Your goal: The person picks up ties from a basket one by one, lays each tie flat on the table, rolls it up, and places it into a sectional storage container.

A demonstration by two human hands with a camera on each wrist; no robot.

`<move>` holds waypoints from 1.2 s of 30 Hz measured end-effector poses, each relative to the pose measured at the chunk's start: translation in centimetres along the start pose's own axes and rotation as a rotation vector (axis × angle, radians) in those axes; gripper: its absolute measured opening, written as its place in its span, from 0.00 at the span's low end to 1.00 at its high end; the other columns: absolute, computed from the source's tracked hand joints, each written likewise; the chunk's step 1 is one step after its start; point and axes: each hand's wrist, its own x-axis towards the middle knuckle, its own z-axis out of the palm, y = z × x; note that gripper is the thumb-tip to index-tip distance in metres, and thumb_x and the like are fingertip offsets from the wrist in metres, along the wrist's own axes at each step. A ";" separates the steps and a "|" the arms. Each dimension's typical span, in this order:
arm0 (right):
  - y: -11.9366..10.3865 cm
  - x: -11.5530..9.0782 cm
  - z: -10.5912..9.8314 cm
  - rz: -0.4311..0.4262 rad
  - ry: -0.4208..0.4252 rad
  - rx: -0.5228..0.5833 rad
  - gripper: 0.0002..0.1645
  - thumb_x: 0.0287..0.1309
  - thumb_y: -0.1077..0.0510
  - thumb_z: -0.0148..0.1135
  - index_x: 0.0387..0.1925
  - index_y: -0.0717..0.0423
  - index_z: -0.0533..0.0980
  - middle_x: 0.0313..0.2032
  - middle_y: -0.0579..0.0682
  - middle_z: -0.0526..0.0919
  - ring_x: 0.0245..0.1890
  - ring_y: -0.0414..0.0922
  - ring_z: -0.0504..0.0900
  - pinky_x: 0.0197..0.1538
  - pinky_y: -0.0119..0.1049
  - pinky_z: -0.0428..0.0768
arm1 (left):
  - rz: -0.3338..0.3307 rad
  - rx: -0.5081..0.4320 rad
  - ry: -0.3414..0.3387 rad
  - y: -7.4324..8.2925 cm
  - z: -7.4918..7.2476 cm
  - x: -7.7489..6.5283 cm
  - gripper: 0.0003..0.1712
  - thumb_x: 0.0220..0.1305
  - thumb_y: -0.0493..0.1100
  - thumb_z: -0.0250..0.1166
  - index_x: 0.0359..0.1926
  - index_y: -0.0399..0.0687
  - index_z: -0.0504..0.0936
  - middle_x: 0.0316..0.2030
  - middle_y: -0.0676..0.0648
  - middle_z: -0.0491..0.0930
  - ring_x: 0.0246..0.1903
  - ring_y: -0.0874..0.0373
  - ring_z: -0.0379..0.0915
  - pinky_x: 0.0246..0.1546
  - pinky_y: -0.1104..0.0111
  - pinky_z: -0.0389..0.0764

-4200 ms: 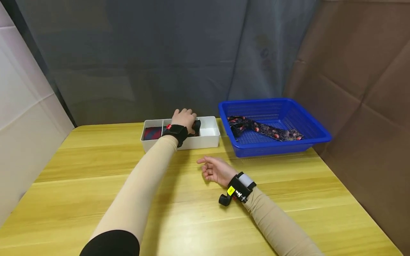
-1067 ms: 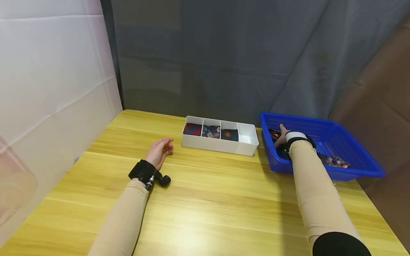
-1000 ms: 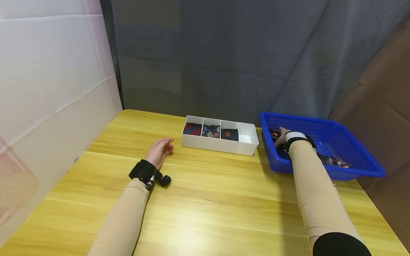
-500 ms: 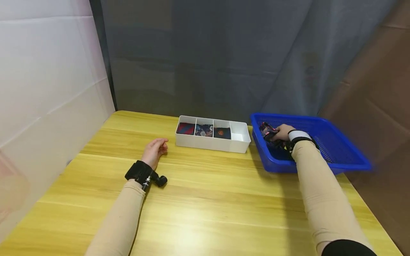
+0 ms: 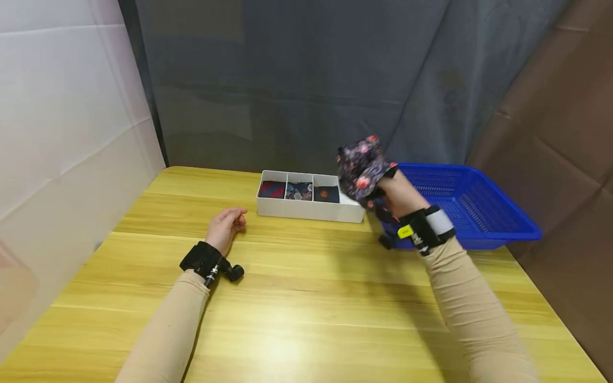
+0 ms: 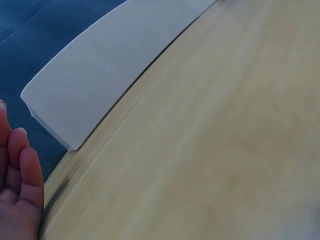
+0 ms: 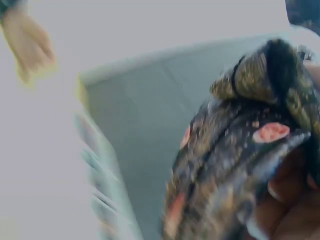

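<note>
My right hand [image 5: 401, 192] holds a bunched dark necktie [image 5: 361, 167] with a red and pink floral pattern, raised in front of the blue plastic basket [image 5: 498, 213]. In the right wrist view, curled fingers [image 7: 290, 210] grip the necktie's folds, and a rolled part stands up. A white divided box [image 5: 311, 210] sits at the table's back. Its three left compartments hold a red-and-navy striped folded piece [image 5: 273, 190], a floral one [image 5: 299, 191] and a dark one [image 5: 326, 194]. The necktie partly hides the rightmost compartment. My left hand [image 5: 224, 229] rests on the table, fingers loosely curled, left of the box.
The wooden table [image 5: 287, 298] meets a grey curtain [image 5: 297, 85] at the back. A white sheet [image 5: 62, 133] hangs at the left, a brown one [image 5: 565, 143] at the right. Both wrists wear black camera straps.
My left hand has left the box and lies on the table. My right hand reached into the basket, took hold of the floral necktie and lifted it out leftward.
</note>
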 end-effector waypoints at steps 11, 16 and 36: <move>12.5 -2.8 5.2 0.491 -0.021 -0.173 0.37 0.65 0.46 0.55 0.67 0.63 0.61 0.65 0.64 0.63 0.62 0.58 0.65 0.58 0.55 0.70 | 0.002 0.088 -0.040 -0.7 0.4 -0.3 0.18 0.74 0.37 0.50 0.50 0.21 0.73 0.27 0.50 0.75 0.32 0.59 0.73 0.38 0.70 0.75; 12.7 -2.8 4.2 0.534 -0.026 -0.232 0.45 0.66 0.40 0.53 0.69 0.68 0.57 0.69 0.65 0.55 0.61 0.60 0.64 0.36 0.42 0.80 | 0.024 0.175 -0.065 -0.3 1.0 0.2 0.19 0.74 0.38 0.51 0.51 0.19 0.72 0.28 0.50 0.75 0.32 0.59 0.72 0.38 0.70 0.74; 13.3 -4.5 2.9 0.347 -0.346 -0.053 0.14 0.52 0.67 0.53 0.29 0.45 0.79 0.34 0.43 0.79 0.36 0.39 0.78 0.43 0.32 0.78 | 0.242 0.927 -0.629 1.1 7.8 -3.2 0.40 0.62 0.47 0.67 0.71 0.43 0.63 0.64 0.37 0.64 0.52 0.45 0.70 0.50 0.54 0.73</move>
